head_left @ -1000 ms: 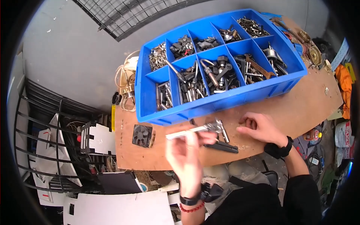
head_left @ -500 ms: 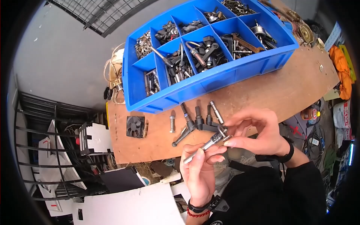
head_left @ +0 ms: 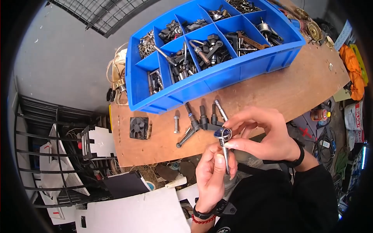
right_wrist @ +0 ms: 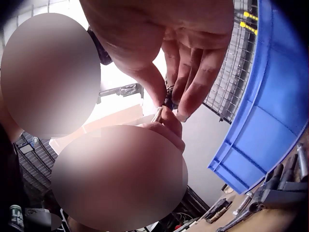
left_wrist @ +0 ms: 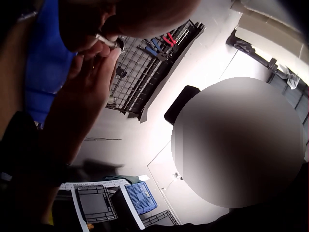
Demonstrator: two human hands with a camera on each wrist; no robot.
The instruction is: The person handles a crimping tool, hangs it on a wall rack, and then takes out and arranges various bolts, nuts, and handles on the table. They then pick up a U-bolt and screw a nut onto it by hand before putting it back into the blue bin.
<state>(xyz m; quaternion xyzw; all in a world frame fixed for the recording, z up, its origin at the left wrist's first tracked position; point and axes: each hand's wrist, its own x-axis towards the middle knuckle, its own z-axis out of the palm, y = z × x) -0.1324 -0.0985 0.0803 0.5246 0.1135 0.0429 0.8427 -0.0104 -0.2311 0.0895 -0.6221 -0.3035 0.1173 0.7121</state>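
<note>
A shiny metal part (head_left: 226, 155) with a ring at its upper end is held between both hands in the head view. The left hand (head_left: 213, 174) grips its shaft between thumb and curled fingers. At the ring end, the right hand (head_left: 268, 134) pinches with thumb and forefinger. In the right wrist view the right hand (right_wrist: 178, 58) has its fingertips around the small part, touching the other hand's fingers. The left wrist view is dark; a bit of metal (left_wrist: 105, 41) shows between the fingertips.
Black clamping levers (head_left: 194, 123), a bolt (head_left: 176, 124) and a small fan (head_left: 138, 128) lie on the wooden table (head_left: 155, 155). Behind them stands a blue divided bin (head_left: 217, 83) with metal parts in its compartments. A metal rod (head_left: 221, 110) lies by the right fingers.
The metal part has swung from lying nearly level to pointing steeply downward. The right hand came from over the table and took hold of its ring end. The view has shifted.
</note>
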